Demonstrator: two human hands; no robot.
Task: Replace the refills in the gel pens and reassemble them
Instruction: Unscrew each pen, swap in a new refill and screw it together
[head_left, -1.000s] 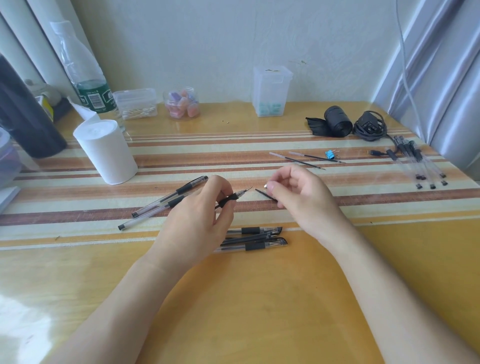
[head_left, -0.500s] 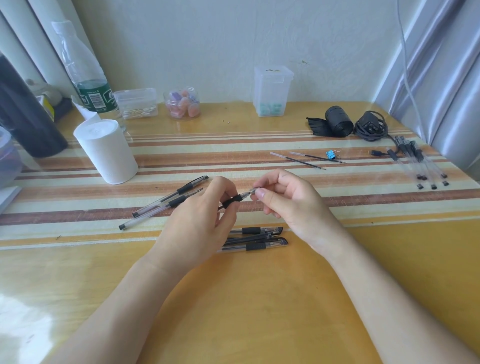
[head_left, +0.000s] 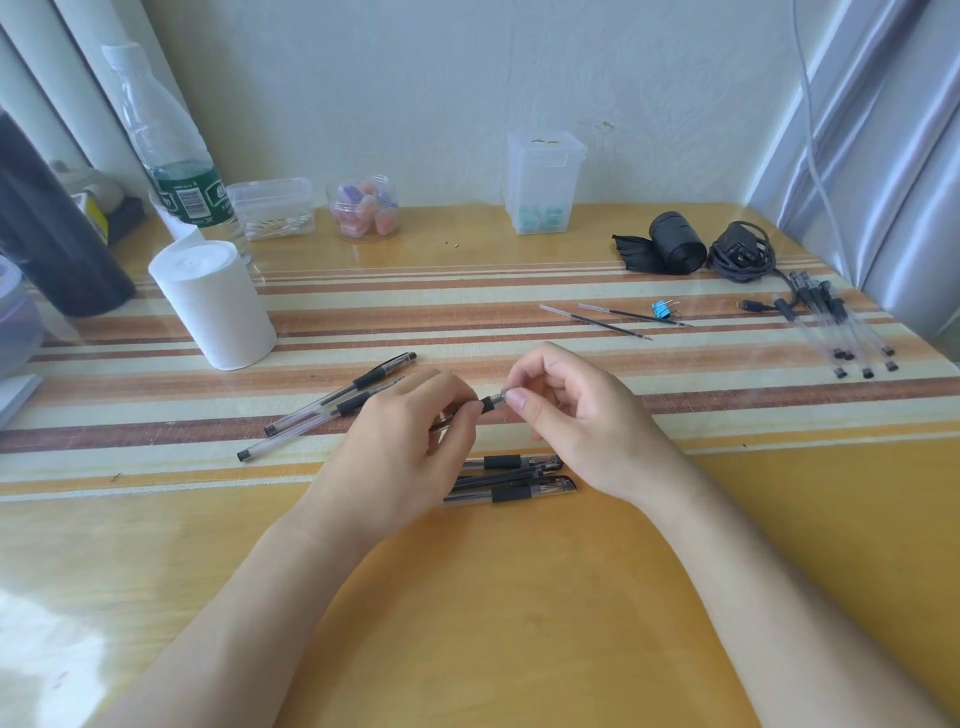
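Note:
My left hand (head_left: 400, 452) grips a gel pen (head_left: 488, 404) by its black rubber grip, above the striped mat. My right hand (head_left: 571, 410) pinches the pen's metal tip between thumb and forefinger; the tip is mostly hidden by the fingers. Two clear pens (head_left: 332, 402) lie to the left of my left hand. Capped pens (head_left: 514, 480) lie under and between my hands. Two loose refills (head_left: 597, 322) lie farther back on the right. Several more clear pens (head_left: 841, 332) lie at the far right.
A white paper roll (head_left: 218, 301) stands at the left, a water bottle (head_left: 171, 156) behind it. Small clear containers (head_left: 543, 182) line the wall. A black roll (head_left: 675, 244), a coiled cable (head_left: 743, 252) and a blue binder clip (head_left: 661, 310) sit at the right.
My right hand moved left from beside the pen onto its tip. The bare refill point seen a second ago is now covered by the tip piece and my fingers.

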